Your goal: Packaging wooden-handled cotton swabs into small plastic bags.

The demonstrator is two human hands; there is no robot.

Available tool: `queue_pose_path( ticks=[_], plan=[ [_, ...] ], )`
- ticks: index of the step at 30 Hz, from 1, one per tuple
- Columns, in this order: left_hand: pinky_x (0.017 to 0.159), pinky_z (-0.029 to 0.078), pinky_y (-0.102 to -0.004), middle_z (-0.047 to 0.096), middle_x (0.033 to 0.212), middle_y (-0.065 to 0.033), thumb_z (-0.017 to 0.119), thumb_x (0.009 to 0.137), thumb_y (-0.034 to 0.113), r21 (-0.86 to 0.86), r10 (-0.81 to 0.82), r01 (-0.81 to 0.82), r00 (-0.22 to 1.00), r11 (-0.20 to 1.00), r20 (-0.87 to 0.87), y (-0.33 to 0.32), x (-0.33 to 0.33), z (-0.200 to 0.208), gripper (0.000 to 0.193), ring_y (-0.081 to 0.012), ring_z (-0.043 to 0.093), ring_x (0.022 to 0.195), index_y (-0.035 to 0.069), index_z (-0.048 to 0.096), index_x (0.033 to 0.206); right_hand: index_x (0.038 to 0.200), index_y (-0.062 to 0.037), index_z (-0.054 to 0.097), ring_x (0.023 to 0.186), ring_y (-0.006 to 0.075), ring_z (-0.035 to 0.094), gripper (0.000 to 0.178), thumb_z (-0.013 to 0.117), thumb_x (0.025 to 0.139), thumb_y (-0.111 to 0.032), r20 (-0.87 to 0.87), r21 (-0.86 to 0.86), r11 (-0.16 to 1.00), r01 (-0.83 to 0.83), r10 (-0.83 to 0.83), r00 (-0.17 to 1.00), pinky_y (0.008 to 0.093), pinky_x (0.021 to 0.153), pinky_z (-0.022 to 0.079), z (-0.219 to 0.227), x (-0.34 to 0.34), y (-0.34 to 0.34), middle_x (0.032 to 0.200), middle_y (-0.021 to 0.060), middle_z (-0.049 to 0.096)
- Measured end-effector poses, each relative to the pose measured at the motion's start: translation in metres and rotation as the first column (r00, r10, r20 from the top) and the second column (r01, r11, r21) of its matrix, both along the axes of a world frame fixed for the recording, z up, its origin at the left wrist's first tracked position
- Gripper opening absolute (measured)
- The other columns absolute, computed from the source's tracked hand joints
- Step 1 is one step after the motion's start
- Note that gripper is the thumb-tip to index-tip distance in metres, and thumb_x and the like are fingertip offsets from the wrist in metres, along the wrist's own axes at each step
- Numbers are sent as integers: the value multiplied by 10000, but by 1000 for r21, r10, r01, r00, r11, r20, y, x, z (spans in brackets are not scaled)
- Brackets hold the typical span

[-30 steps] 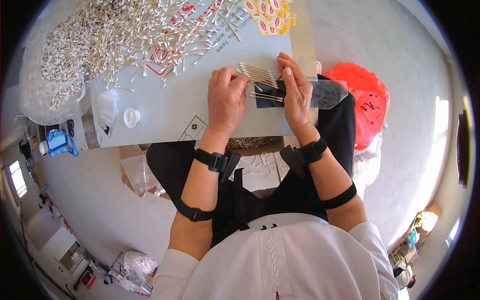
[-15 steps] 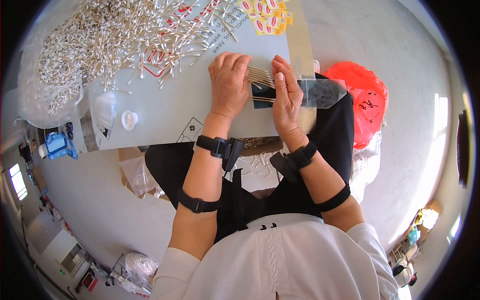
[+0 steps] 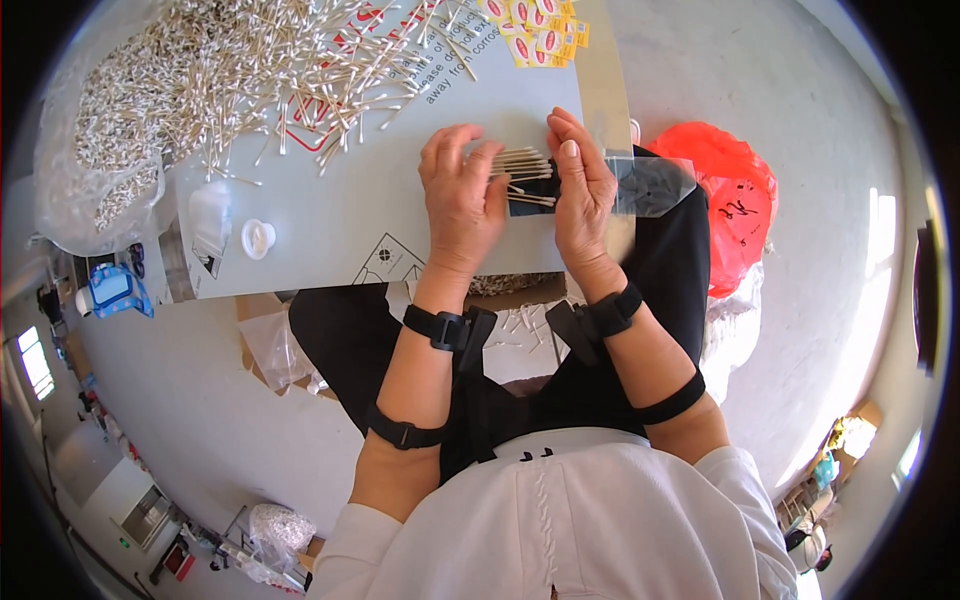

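Since the earlier frame, the left hand (image 3: 462,200) has shifted slightly right, its thumb now showing apart from the curled fingers at the left ends of a row of cotton swabs (image 3: 524,163); whether it grips them, I cannot tell. These swabs lie over the dark part of a flat pouch (image 3: 655,187), whose clear end overhangs the table (image 3: 330,245). Beside them, the right hand (image 3: 584,205) stands on edge across the pouch, fingers together, its hold unclear. Swabs fill a clear plastic bag (image 3: 110,238) and spread into a loose heap (image 3: 225,85); a cardboard box (image 3: 528,298) below holds more
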State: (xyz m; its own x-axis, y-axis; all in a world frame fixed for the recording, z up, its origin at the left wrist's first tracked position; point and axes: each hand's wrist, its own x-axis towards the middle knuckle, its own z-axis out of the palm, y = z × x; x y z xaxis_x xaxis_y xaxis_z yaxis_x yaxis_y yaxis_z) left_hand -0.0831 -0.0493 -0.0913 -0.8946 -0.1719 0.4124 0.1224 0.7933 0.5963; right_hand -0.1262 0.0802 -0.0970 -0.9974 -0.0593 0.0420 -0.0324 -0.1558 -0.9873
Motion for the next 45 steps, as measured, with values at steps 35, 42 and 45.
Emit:
queue_pose_path(
  ticks=[35,42,45],
  plan=[
    [826,378,-399,561,939,-14,775,673,52,16,73,-74,995,997,67,2,13,13,213,-254,515,964,100,610,799,725,-66,628,840,290,589,87,708,693,-53,-231,767,624,-151,486,843,404,727,499,18,2,39,835,74,573],
    [800,386,-384,565,879,7,787,662,71,-140,-85,125,960,982,267,3,-2,24,209,-240,525,929,106,631,797,728,-72,641,826,284,595,101,722,674,-45,-213,738,654,-165,459,863,399,712,500,16,1,40,823,64,583],
    [794,386,-387,561,858,-4,772,675,57,-194,-102,160,956,968,276,2,-4,21,179,-241,526,921,101,628,773,759,-76,662,823,270,599,113,728,679,-33,-205,739,650,-177,468,860,376,699,494,15,0,41,831,60,581]
  ],
)
